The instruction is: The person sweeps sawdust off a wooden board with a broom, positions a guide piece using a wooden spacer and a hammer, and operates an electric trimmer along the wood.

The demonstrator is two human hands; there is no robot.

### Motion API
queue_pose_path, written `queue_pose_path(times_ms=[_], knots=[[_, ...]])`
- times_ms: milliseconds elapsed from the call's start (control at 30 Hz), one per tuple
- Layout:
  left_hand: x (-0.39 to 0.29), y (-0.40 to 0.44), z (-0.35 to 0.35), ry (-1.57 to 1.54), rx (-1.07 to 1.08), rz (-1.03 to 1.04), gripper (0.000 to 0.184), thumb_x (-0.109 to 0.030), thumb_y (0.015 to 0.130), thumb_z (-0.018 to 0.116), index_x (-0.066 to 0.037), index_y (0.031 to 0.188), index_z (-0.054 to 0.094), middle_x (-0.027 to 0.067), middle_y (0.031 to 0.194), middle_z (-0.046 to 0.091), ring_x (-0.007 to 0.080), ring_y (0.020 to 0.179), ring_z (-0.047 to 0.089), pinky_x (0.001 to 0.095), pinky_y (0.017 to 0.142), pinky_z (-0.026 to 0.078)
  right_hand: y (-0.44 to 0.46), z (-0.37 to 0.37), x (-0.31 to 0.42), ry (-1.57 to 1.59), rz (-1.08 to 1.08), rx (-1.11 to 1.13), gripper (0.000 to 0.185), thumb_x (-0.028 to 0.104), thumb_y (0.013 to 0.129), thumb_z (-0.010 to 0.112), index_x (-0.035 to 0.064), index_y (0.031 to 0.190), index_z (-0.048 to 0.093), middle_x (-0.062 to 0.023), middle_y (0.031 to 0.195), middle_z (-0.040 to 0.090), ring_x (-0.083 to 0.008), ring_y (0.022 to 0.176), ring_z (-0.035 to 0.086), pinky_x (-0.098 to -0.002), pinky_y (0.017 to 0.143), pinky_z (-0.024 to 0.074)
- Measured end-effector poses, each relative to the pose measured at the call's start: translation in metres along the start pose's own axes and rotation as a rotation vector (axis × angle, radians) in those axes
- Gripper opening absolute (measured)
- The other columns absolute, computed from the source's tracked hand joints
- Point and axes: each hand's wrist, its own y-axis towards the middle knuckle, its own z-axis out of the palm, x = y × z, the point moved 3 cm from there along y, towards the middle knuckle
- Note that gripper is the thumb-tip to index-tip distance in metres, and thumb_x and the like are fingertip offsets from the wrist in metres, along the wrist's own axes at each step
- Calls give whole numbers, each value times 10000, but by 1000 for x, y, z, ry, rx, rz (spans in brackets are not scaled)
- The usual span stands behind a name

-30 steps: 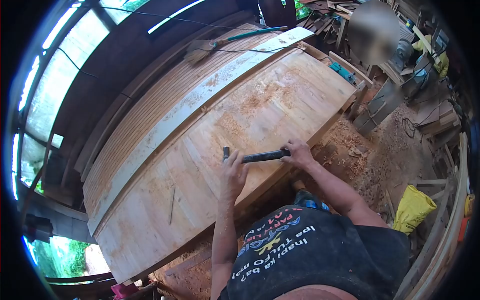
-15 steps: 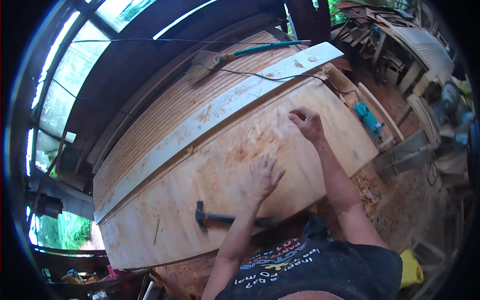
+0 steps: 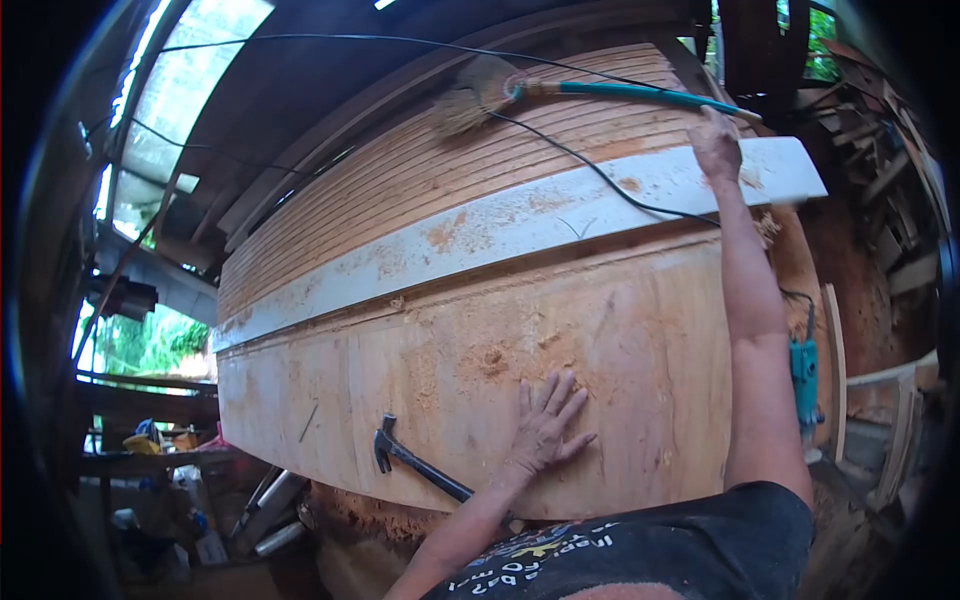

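Observation:
My left hand [image 3: 546,430] lies palm down on a pale wooden panel [image 3: 660,350], fingers spread and holding nothing. Close by, a claw hammer [image 3: 425,468] rests on the panel, its handle partly hidden by my left forearm. My right hand [image 3: 716,150] is stretched out over a long white board [image 3: 490,217]. Its fingertips meet the green handle of a broom [image 3: 640,93]; blur hides whether they grip it. The broom's straw head [image 3: 468,105] lies on grooved wooden slats [image 3: 370,190] beyond the board.
Wood shavings [image 3: 495,360] are scattered over the panel. A black cord [image 3: 600,175] crosses the white board. A teal power tool [image 3: 805,375] lies right of my right arm. Scrap wood [image 3: 880,150] is piled at the right. A thin nail-like piece [image 3: 308,422] lies on the panel.
My right hand has moved from above the panel up to the broom handle. My left hand has come down towards the panel's near edge. The view has shifted and turned.

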Motion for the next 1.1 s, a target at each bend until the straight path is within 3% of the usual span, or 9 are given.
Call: queue_pose_path(times_ms=[233, 333, 433, 467, 667, 767, 900, 933, 1100], knots=[[6, -1, 2, -43, 27, -39, 765, -594, 867, 620, -166, 1480, 459, 76, 1627, 283, 287, 1524, 197, 636, 1192, 63, 60, 87, -62, -454, 24, 91, 805, 381, 823, 722, 80, 1493, 392, -143, 1550, 384, -361, 1443, 336, -491, 1181, 300], [6, 0, 0, -47, 39, -40, 768, -588, 864, 632, -165, 1481, 459, 80, 1621, 297, 295, 1519, 213, 632, 1192, 59, 70, 105, -72, -503, 91, 158, 809, 449, 846, 702, 158, 1525, 371, -118, 1587, 333, -348, 1485, 258, -591, 1182, 225], [6, 2, -3, -50, 60, -48, 774, -579, 853, 656, -157, 1474, 468, 91, 1609, 324, 305, 1513, 238, 615, 1197, 47, 77, 108, -72, -510, 198, 459, 796, 477, 860, 692, 258, 1543, 345, -90, 1611, 290, -332, 1510, 191, -659, 1167, 173], [5, 2, -4, -53, 67, -53, 775, -578, 852, 658, -159, 1475, 467, 90, 1609, 324, 303, 1513, 236, 615, 1196, 46, 79, 106, -70, -531, 145, 422, 710, 461, 855, 705, 282, 1490, 440, -87, 1555, 384, -322, 1476, 279, -698, 1134, 183], [4, 0, -2, -61, 71, -58, 776, -586, 854, 651, -167, 1480, 463, 87, 1610, 322, 295, 1517, 226, 614, 1196, 43, 99, 56, -34, -428, 19, 622, 439, 389, 850, 728, 182, 1233, 671, -102, 1110, 686, -259, 1091, 651, -502, 935, 476], [6, -1, 1, -56, 68, -57, 776, -604, 864, 625, -173, 1486, 453, 79, 1618, 305, 290, 1520, 216, 631, 1191, 53, 94, 5, 41, -178, 258, 1233, 386, 357, 838, 738, 169, 1172, 692, -122, 963, 706, -269, 944, 689, -440, 834, 517], [6, -2, 0, -64, -8, -39, 771, -600, 859, 634, -145, 1463, 481, 89, 1605, 330, 294, 1513, 235, 621, 1196, 43, 100, -36, 65, -289, -246, 744, 344, 347, 839, 736, 168, 1131, 704, -80, 983, 714, -287, 881, 690, -443, 800, 537], [7, -2, 0, -62, -27, -31, 767, -598, 860, 634, -142, 1458, 486, 94, 1602, 335, 297, 1510, 241, 625, 1195, 47, 97, -51, 73, -423, -286, 605, 365, 364, 851, 724, 246, 1193, 678, -65, 1033, 714, -287, 918, 703, -448, 815, 552], [8, -6, 2, -80, -115, 14, 744, -585, 859, 643, -121, 1426, 516, 123, 1584, 362, 313, 1495, 275, 642, 1189, 71, 45, -126, 111, -522, -41, 293, 376, 380, 898, 636, 387, 1272, 597, -66, 1139, 687, -335, 1032, 694, -487, 882, 555]])
